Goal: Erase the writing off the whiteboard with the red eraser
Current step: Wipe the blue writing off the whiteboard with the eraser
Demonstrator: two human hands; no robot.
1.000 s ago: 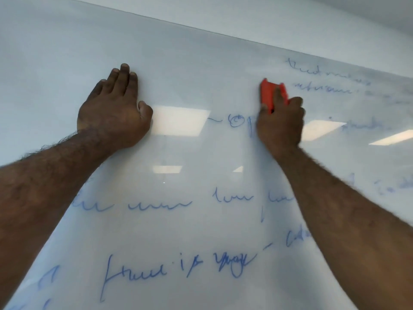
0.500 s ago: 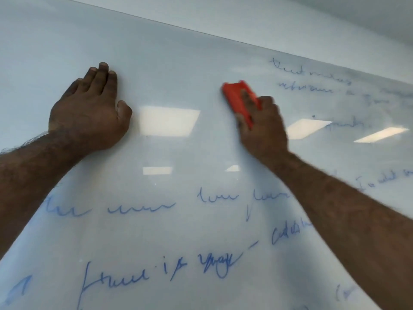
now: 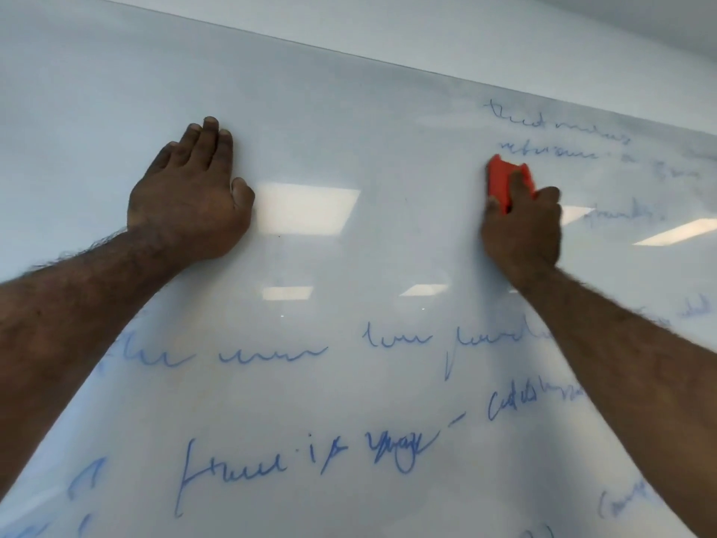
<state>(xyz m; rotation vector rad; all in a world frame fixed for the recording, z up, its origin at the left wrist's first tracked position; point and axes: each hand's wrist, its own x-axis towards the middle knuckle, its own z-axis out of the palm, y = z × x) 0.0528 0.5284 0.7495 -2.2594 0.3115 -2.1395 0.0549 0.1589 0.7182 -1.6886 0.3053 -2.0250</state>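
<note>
Right hand [image 3: 522, 231] fingers curled round red eraser [image 3: 504, 180] pressed on upper whiteboard [image 3: 349, 130], left hand [image 3: 190, 200] flat open beside; probably light, stiff, best gripped by sides.
</note>
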